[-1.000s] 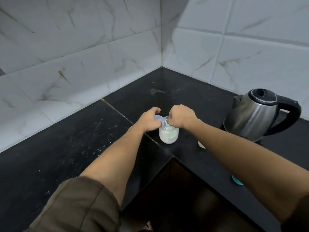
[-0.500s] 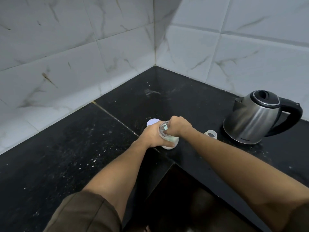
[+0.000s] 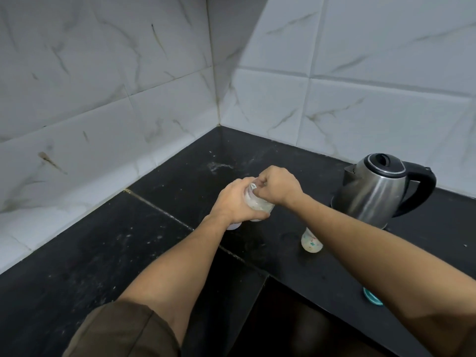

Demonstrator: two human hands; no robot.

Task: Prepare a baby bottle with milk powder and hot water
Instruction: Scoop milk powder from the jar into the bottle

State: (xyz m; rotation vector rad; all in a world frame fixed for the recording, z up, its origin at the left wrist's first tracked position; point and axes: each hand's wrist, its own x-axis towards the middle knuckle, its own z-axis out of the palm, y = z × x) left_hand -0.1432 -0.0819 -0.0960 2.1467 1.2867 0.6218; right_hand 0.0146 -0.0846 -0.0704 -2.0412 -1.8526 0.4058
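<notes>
desk point(image 3: 103, 253): black stone, l-shaped, running into a tiled corner; dusted with pale specks, likely spilled powder.
kettle point(image 3: 381, 189): steel with a black handle and lid, standing upright on the right wing of the desk, well apart from the hands; lid looks closed.
left hand point(image 3: 235, 202): wrapped around the side of the powder jar, fingers clenched on it from below and behind, tilting it toward the right.
right hand point(image 3: 279, 185): closed at the jar's mouth, fingers pinched on something small there, probably a scoop; i cannot tell what exactly, the fist hides it.
powder jar point(image 3: 258, 203): clear, partly full of off-white powder, held just above the desk, mouth turned up and to the right.
baby bottle point(image 3: 311, 240): small, clear, printed with coloured dots, standing upright on the desk just in front of the kettle, below the right forearm; its open top is hidden by the arm.
teal lid point(image 3: 372, 297): lying near the desk's front edge, partly hidden by the right arm.
step in hand: judged as drawing a scoop of powder from the jar.
doing it well: keep the jar tilted only enough to reach the powder, level the scoop at the rim, then carry it low and straight to the bottle so nothing spills.
risk: the right forearm passes close over the bottle and could knock it.
</notes>
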